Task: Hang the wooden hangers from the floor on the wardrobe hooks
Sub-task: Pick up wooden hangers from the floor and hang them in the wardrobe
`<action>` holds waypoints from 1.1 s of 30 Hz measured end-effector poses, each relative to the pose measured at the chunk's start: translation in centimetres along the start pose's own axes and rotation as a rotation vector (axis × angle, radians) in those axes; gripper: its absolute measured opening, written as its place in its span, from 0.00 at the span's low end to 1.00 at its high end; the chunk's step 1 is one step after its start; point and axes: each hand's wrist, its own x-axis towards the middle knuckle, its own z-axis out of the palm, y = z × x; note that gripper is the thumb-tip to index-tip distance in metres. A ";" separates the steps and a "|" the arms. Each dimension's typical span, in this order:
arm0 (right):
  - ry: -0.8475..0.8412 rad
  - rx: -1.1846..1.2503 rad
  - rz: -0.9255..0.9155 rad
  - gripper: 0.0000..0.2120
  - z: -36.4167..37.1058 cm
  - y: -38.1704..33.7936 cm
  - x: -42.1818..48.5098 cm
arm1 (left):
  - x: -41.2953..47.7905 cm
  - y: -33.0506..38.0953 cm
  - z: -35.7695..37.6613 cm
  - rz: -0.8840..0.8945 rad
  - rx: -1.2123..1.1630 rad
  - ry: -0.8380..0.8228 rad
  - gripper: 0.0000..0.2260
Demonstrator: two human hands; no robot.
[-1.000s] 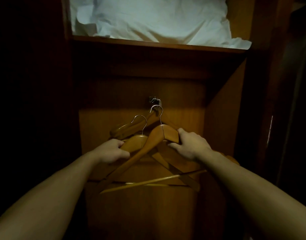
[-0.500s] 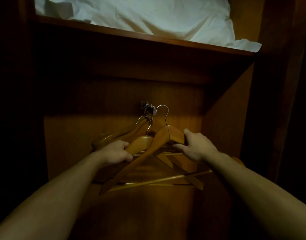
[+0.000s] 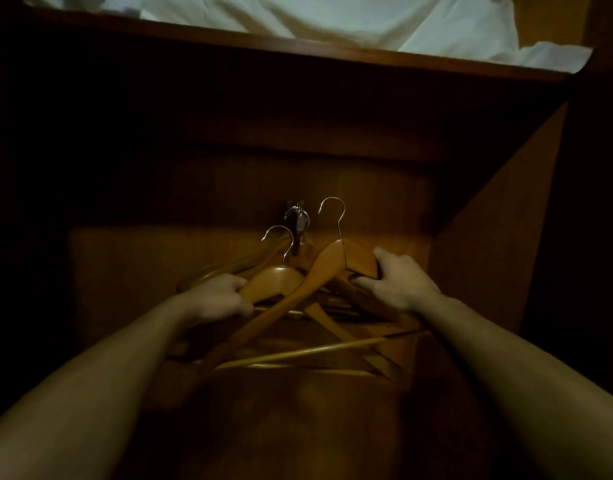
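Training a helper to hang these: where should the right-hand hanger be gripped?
Grip the hanger on its right shoulder beside the neck, coming from the right, as the right hand does. That leaves its wire hook upright and free to reach the wardrobe hook.

Inside a dark wooden wardrobe, the metal wall hook (image 3: 297, 220) on the back panel already carries several hangers. Just right of this hook, the right hand (image 3: 395, 284) grips the shoulder of a wooden hanger (image 3: 327, 268), its wire hook raised beside the wall hook. Below and left of the hook, the left hand (image 3: 216, 299) closes around a second hanger (image 3: 275, 280). White bedding (image 3: 333, 19) lies on the shelf (image 3: 298, 51) far above the hook.
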 end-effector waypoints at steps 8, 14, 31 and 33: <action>-0.043 -0.010 -0.039 0.11 1.4 2.4 2.3 | -1.9 -3.2 -0.3 -0.136 0.142 0.149 0.06; 0.061 -0.062 0.047 0.09 0.8 4.6 3.5 | -3.1 -3.4 -0.6 -0.171 0.112 0.209 0.07; 0.271 0.055 0.097 0.16 -0.7 5.2 5.5 | -3.4 -3.8 2.8 -0.355 0.319 -0.001 0.13; 0.280 0.101 0.046 0.15 -0.9 4.9 5.6 | -3.4 -3.7 3.2 -0.349 0.361 -0.010 0.12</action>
